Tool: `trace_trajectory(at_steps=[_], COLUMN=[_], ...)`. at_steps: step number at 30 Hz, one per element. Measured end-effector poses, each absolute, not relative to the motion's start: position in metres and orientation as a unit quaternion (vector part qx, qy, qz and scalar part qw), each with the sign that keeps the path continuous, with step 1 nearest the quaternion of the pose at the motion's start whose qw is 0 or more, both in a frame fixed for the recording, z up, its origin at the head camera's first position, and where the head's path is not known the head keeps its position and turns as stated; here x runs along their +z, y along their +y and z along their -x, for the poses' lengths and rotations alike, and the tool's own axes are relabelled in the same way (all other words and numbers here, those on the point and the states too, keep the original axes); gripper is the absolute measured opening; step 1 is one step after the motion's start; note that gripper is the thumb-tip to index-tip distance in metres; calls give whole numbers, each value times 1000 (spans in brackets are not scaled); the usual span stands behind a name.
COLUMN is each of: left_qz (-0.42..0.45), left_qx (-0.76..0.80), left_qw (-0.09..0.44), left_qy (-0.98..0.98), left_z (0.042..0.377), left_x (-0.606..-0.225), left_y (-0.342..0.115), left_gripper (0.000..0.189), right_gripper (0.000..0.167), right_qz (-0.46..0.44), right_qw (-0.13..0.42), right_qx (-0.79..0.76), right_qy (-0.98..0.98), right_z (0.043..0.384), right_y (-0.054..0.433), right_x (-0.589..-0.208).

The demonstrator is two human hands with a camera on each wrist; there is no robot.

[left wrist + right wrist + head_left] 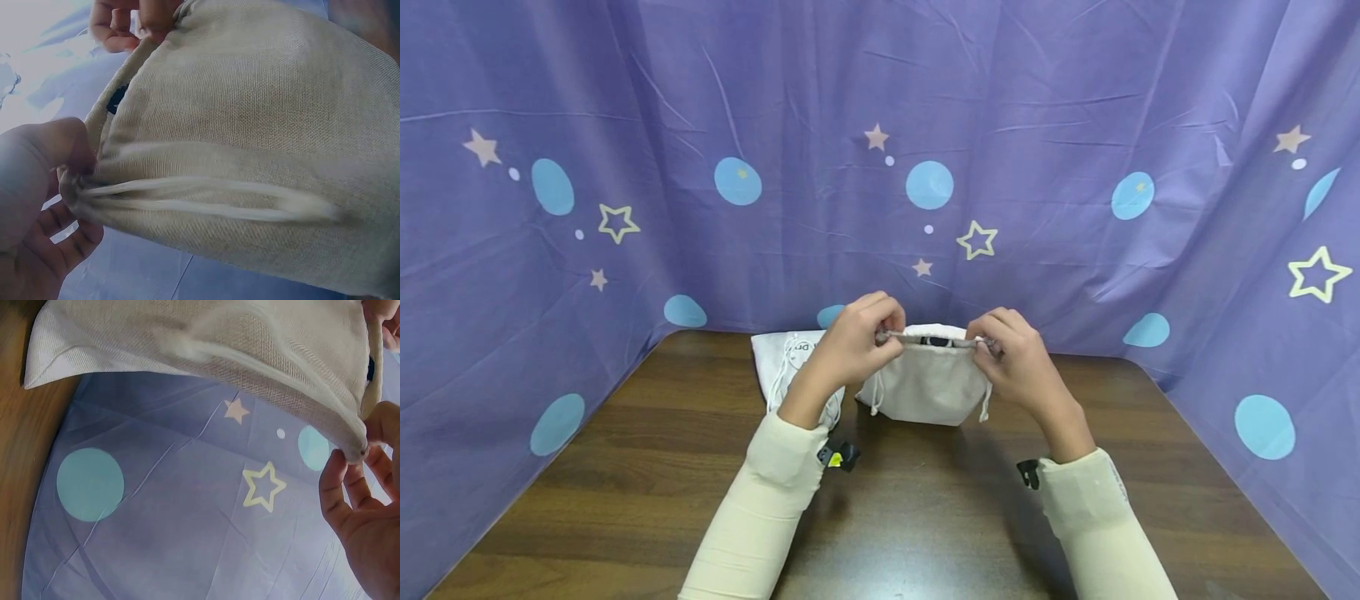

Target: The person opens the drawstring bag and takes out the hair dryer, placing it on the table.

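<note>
Wears cream sleeves [748, 517] down to the wrists, with black fittings [847, 456] at both cuffs. Reaches forward over a dark wood-grain table [910, 517]. Grasps an off-white drawstring bag [925, 387] by both ends of its mouth: pinches one end between thumb and fingers of the left hand [856, 337], the other likewise with the right hand [1017, 358]. Holds the bag upright near the table's far edge, with contact at the base impossible to tell. Stretches the mouth sideways, slightly parted over a dark item [936, 342], too hidden to name. Shows looped white cords [303, 206] along the bag's sides. Has a second pale bag [771, 358], printed with lettering, just left, partly behind the left forearm. Faces a purple curtain [820, 125] patterned with stars and blue dots.
</note>
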State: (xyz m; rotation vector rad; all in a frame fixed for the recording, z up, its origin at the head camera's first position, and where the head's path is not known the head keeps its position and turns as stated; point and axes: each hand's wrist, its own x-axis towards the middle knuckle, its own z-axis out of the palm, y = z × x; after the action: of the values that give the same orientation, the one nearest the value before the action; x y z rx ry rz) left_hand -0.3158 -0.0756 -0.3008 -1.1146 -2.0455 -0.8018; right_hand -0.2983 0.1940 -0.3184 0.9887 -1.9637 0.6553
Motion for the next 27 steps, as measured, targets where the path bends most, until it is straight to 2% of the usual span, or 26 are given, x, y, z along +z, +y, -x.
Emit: trace_trajectory(at_steps=[7,17,24,27], left_qz=[407,383,401,406], left_qx=[-268,-225,-264,-279], left_qw=[341,361,351,342], left_qy=[-804,-820,-804,-800], left_z=[314,311,312,311], left_x=[-299,-299,-297,-296], left_y=[-77,-76,-81,-83], left_gripper=[22,19,22,23], right_gripper=[26,18,30,30], right_qz=[-392,-410,-419,-422], right_qw=[419,438,434,430], right_qx=[255,212,201,194], right_qy=[-778,-772,-772,-774], right_z=[299,302,302,301], right_y=[197,191,198,200], right_x=[-319,-323,-324,-322])
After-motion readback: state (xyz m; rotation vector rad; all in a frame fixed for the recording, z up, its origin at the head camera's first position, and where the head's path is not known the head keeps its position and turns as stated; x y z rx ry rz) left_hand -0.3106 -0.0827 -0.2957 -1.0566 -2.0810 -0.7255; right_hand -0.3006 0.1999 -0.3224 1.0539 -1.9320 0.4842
